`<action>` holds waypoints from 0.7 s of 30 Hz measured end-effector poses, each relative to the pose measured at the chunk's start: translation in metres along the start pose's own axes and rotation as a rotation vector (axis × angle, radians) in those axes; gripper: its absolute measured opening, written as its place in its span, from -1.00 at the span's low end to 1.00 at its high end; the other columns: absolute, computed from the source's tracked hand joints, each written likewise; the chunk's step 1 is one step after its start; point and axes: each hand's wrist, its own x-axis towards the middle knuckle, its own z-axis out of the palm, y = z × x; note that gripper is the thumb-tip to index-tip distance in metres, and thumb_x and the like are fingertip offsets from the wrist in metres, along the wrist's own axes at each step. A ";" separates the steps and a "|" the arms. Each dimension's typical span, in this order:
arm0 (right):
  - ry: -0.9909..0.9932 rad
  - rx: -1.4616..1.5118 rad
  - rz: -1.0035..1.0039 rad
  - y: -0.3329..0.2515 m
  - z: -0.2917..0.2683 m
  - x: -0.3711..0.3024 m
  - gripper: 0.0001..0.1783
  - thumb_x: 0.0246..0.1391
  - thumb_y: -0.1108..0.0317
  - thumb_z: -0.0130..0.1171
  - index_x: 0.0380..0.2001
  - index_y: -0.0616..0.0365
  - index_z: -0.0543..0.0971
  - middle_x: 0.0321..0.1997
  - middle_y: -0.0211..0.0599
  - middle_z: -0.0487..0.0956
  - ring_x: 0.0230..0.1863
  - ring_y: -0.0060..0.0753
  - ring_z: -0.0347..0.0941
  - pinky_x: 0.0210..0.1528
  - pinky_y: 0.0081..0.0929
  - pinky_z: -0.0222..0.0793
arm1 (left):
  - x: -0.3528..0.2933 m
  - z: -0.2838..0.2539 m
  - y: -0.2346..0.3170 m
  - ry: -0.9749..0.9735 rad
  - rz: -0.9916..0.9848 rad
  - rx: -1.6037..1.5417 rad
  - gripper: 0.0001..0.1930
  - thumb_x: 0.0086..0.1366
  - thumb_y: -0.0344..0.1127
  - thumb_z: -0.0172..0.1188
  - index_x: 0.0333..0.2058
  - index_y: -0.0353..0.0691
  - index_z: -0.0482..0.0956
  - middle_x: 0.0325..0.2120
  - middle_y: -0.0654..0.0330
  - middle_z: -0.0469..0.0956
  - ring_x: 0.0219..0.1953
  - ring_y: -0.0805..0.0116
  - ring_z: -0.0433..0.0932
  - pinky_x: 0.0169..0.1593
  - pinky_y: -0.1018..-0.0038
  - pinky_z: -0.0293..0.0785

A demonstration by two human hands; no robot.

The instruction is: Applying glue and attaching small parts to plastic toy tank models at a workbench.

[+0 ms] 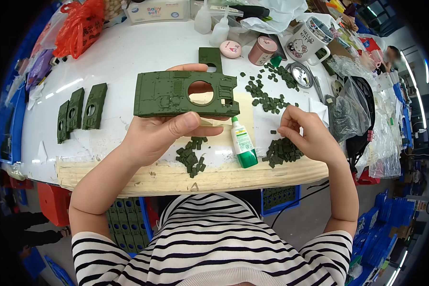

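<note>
Head view: white round table (pixel 128 52) filling the upper half, pale wooden edge strip at six o'clock. Held above its middle, a flat dark green model hull plate (pixel 176 93) with a round hole, long side lying nine to three o'clock. Left hand (pixel 150 138) at seven o'clock of the plate, closed on it: thumb pressed over the lower edge from the front, fingers behind, one fingertip peeking over the top edge at twelve o'clock. Right hand (pixel 307 136) at four o'clock of the plate, well apart from it, fingers curled and pinched together over a pile of small green parts (pixel 281 151); too small to tell whether a piece sits between the tips. Three green hull pieces (pixel 81 112) flat on the table at nine o'clock. White mug (pixel 310 40) at one o'clock, pink tin (pixel 262 50) just beside it. More scattered green bits (pixel 267 88) at two o'clock of the plate. Green-capped glue bottle (pixel 243 143) lying between the hands, cap toward five o'clock. Another small heap of green parts (pixel 191 157) at six o'clock of the plate.
</note>
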 end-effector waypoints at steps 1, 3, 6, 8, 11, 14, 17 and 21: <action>0.073 0.044 -0.084 -0.002 0.001 0.002 -0.95 0.00 0.55 0.19 -0.44 0.31 0.53 -0.57 -0.27 0.53 -0.56 -0.49 0.42 -0.47 -0.53 0.32 | 0.001 -0.001 0.001 -0.003 0.011 0.002 -0.19 0.19 -0.07 0.25 0.27 -0.15 -0.02 0.13 0.03 0.27 0.05 0.02 0.48 -0.02 0.19 0.61; 0.163 0.003 -0.177 -0.019 -0.003 0.004 -0.91 0.00 0.55 0.19 -0.36 0.29 0.57 -0.53 -0.26 0.57 -0.54 -0.51 0.45 -0.44 -0.55 0.35 | 0.002 -0.004 0.002 -0.018 0.030 -0.006 -0.21 0.20 -0.09 0.23 0.28 -0.15 -0.02 0.20 -0.01 0.19 0.10 0.01 0.43 0.00 0.17 0.59; 0.294 0.011 -0.299 -0.039 -0.007 0.016 -0.86 -0.02 0.56 0.21 -0.32 0.26 0.63 -0.44 -0.25 0.63 -0.49 -0.49 0.53 -0.40 -0.58 0.41 | 0.004 -0.006 0.006 -0.029 0.048 -0.015 -0.23 0.21 -0.12 0.21 0.28 -0.15 -0.01 0.24 -0.04 0.13 0.13 -0.01 0.40 0.01 0.15 0.57; 0.359 0.146 -0.338 -0.057 -0.007 0.026 -0.91 -0.05 0.58 0.23 -0.40 0.26 0.63 -0.44 -0.26 0.62 -0.48 -0.50 0.52 -0.39 -0.59 0.41 | 0.005 -0.008 0.007 -0.046 0.021 -0.091 -0.25 0.22 -0.19 0.19 0.29 -0.15 -0.02 0.26 -0.05 0.09 0.15 -0.05 0.38 0.03 0.14 0.55; 0.350 0.016 -0.611 -0.076 -0.010 0.044 -0.93 -0.07 0.60 0.25 -0.44 0.27 0.61 -0.43 -0.27 0.61 -0.46 -0.51 0.51 -0.37 -0.61 0.42 | 0.005 -0.009 0.011 -0.061 0.001 -0.168 -0.27 0.23 -0.26 0.15 0.29 -0.11 -0.03 0.28 -0.06 0.06 0.16 -0.06 0.36 0.06 0.12 0.52; 0.352 0.260 -0.550 -0.078 0.005 0.055 -0.92 -0.05 0.59 0.25 -0.40 0.30 0.60 -0.41 -0.34 0.61 -0.43 -0.59 0.49 -0.36 -0.65 0.42 | 0.006 -0.012 0.012 -0.048 0.006 -0.200 -0.28 0.23 -0.28 0.14 0.29 -0.07 -0.03 0.28 -0.05 0.06 0.16 -0.06 0.35 0.09 0.10 0.50; 0.332 0.502 -0.350 -0.078 0.019 0.055 -0.90 -0.03 0.57 0.26 -0.38 0.32 0.59 -0.42 -0.34 0.61 -0.43 -0.62 0.48 -0.37 -0.65 0.42 | 0.005 -0.013 0.014 -0.029 -0.008 -0.204 -0.29 0.22 -0.29 0.15 0.28 -0.06 0.00 0.28 -0.04 0.06 0.17 -0.03 0.34 0.10 0.08 0.48; 0.201 0.642 -0.233 -0.072 0.022 0.053 -0.89 -0.02 0.56 0.26 -0.37 0.32 0.58 -0.28 -0.26 0.58 -0.32 -0.62 0.47 -0.28 -0.65 0.41 | 0.004 -0.013 0.012 -0.003 -0.011 -0.189 -0.29 0.21 -0.29 0.17 0.28 -0.06 0.01 0.28 -0.04 0.07 0.18 0.00 0.34 0.10 0.06 0.47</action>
